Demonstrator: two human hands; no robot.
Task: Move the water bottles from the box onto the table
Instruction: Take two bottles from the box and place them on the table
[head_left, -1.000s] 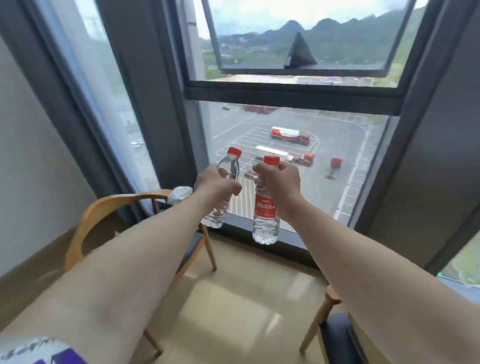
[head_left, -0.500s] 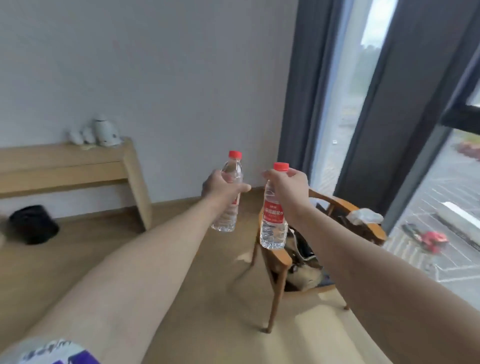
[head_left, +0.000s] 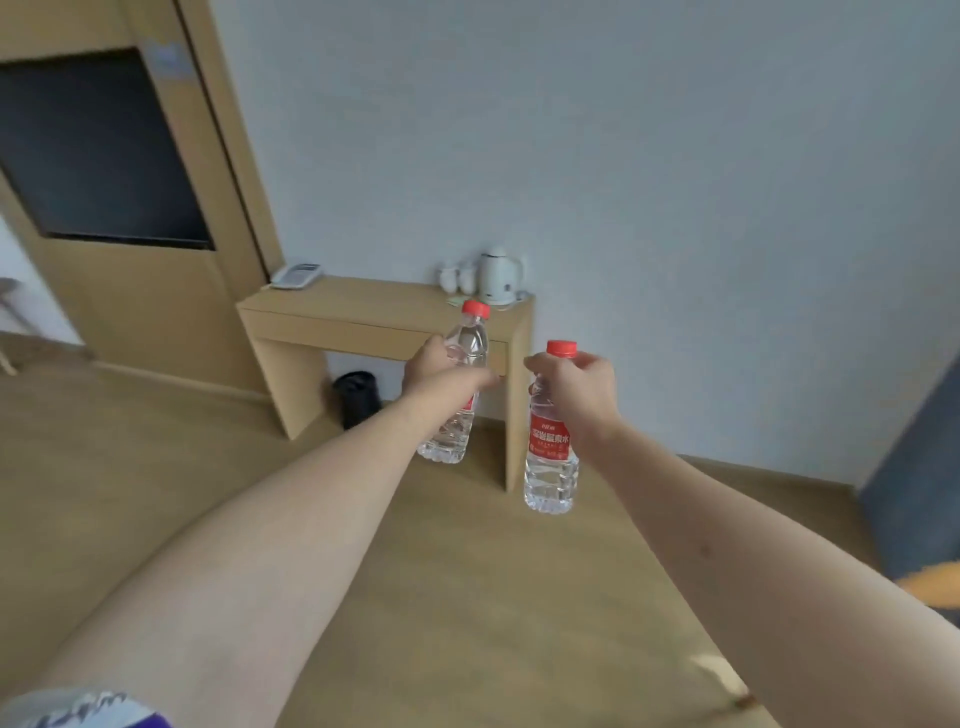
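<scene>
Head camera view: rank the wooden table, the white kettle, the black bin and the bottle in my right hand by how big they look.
1. wooden table
2. bottle in the right hand, enlarged by being nearer the camera
3. black bin and white kettle: they look alike, so no ranking.

1. Two water bottles, each with a red cap: the left bottle and the right bottle
2. Two hands: the left hand and the right hand
3. One wooden table
4. One white kettle
5. One white telephone
6. One black bin under the table
</scene>
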